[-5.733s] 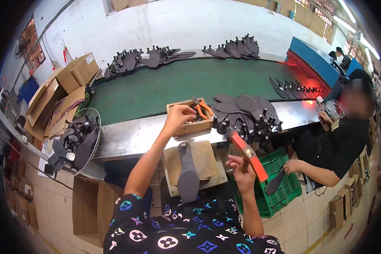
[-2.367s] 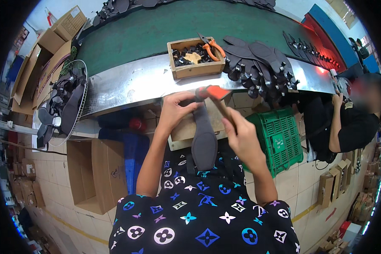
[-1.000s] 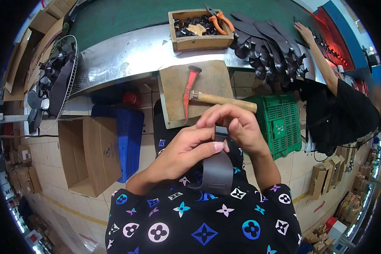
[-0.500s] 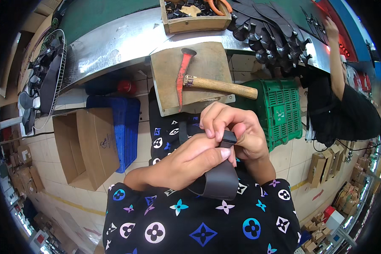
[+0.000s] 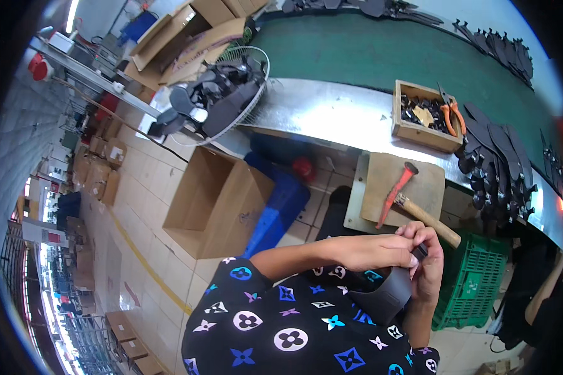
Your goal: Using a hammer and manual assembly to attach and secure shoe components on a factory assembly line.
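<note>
Both my hands are closed on a dark grey shoe part [image 5: 386, 295], a smooth curved band with a small black block at its upper end. My left hand [image 5: 385, 251] reaches in from the left, its thumb pressing near the block. My right hand [image 5: 428, 269] wraps the block from the other side, fingers curled over the top. Part of the shoe part is hidden behind my fingers. Just beyond my hands, a hammer [image 5: 426, 219] with a red head and wooden handle lies on a tan work board [image 5: 381, 178].
A wooden box [image 5: 428, 135] with small black pieces and orange-handled pliers stands on the metal bench edge [image 5: 322, 103]. Dark shoe parts [image 5: 497, 156] lie to its right; a wire basket [image 5: 259, 103] holds more. A cardboard box [image 5: 222, 219], blue crate [image 5: 275, 215] and green crate [image 5: 472, 281] stand below.
My view has swung left, so the bench and my hands appear further right. Both hands still grip the shoe part. The co-worker's arm on the right has dropped lower.
</note>
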A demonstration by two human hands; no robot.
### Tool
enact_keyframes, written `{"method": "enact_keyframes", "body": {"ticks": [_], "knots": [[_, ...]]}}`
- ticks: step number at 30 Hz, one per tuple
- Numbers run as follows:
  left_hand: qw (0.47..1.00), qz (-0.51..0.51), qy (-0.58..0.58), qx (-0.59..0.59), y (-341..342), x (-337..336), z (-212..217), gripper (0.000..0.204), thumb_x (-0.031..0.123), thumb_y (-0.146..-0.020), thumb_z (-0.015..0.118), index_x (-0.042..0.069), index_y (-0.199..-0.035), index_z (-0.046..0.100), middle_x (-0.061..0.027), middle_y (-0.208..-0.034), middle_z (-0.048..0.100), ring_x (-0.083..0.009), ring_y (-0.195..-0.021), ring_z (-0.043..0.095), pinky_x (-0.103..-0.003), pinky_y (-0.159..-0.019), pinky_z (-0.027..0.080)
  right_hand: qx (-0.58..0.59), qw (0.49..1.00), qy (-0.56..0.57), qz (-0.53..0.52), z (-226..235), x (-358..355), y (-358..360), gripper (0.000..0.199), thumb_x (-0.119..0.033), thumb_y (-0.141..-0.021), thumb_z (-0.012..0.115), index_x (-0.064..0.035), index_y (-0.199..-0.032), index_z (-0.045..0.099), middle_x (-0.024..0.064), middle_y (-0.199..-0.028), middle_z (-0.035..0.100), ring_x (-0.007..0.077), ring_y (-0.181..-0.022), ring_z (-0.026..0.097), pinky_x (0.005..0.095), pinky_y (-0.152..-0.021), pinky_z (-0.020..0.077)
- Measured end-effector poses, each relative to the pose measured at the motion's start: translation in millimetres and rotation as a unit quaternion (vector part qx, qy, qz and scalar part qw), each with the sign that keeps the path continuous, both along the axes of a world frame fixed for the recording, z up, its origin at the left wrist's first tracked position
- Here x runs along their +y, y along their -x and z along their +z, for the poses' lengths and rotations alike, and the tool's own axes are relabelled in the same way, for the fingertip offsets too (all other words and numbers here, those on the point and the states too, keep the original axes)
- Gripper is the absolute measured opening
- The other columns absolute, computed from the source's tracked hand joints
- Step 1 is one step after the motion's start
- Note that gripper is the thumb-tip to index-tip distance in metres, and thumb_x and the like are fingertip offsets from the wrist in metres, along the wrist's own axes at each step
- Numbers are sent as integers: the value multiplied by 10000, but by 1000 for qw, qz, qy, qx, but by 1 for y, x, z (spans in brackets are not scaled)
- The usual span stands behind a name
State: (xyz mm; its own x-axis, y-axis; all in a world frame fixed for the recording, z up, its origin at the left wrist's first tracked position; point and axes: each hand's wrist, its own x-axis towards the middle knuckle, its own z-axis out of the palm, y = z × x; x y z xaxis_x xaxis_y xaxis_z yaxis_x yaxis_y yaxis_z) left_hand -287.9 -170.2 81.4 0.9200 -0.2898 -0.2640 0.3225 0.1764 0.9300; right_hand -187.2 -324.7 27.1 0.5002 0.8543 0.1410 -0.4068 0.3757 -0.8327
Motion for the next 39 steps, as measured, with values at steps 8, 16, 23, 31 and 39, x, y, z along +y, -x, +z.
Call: {"method": "enact_keyframes", "body": {"ticks": [8, 16, 23, 31, 39], "knots": [[551, 639, -496, -204, 23, 125, 34, 315, 300, -1038, 502, -5, -1054, 578, -160, -967, 634, -282, -855, 620, -386, -769, 482, -95, 975, 113, -166, -17, -21, -9, 494, -285, -1017, 536, 50, -1375, 482, 153, -1315, 578, 201, -1120, 590, 314, -931, 455], [395, 627, -662, 114, 124, 292, 75, 948, 464, -897, 678, -224, -1385, 245, -416, -1303, 490, -464, -1251, 508, -411, -1058, 396, -105, 908, 297, -276, -65, -74, -25, 339, -238, -1051, 472, 31, -1223, 588, 93, -1039, 667, 136, -876, 620, 277, -790, 482], [648, 541, -536, -20, 52, 179, -89, 434, 372, -1036, 452, -23, -1150, 592, -212, -1120, 654, -337, -1053, 620, -410, -951, 453, 61, 908, 364, -197, -284, -93, -127, 500, -510, -992, 527, -55, -1157, 652, 23, -1030, 655, 112, -908, 574, 286, -812, 471], [845, 519, -14, 128, 10, 51, -319, 635, 515, -1058, 315, 17, -1399, 513, -97, -1334, 592, -207, -1244, 518, -339, -1061, 383, -19, 903, 368, -219, -242, -23, -115, 769, -586, -1014, 417, 72, -1408, 469, 108, -1451, 449, 175, -1332, 391, 321, -1137, 296], [887, 449, -55, 93, 23, 69, -313, 447, 336, -1019, 449, 14, -1289, 599, -84, -1143, 667, -159, -1020, 615, -327, -901, 477, -15, 883, 316, -347, -281, -50, -26, 670, -580, -1021, 416, 47, -914, 629, 40, -806, 574, 129, -792, 515, 299, -756, 455]]}}
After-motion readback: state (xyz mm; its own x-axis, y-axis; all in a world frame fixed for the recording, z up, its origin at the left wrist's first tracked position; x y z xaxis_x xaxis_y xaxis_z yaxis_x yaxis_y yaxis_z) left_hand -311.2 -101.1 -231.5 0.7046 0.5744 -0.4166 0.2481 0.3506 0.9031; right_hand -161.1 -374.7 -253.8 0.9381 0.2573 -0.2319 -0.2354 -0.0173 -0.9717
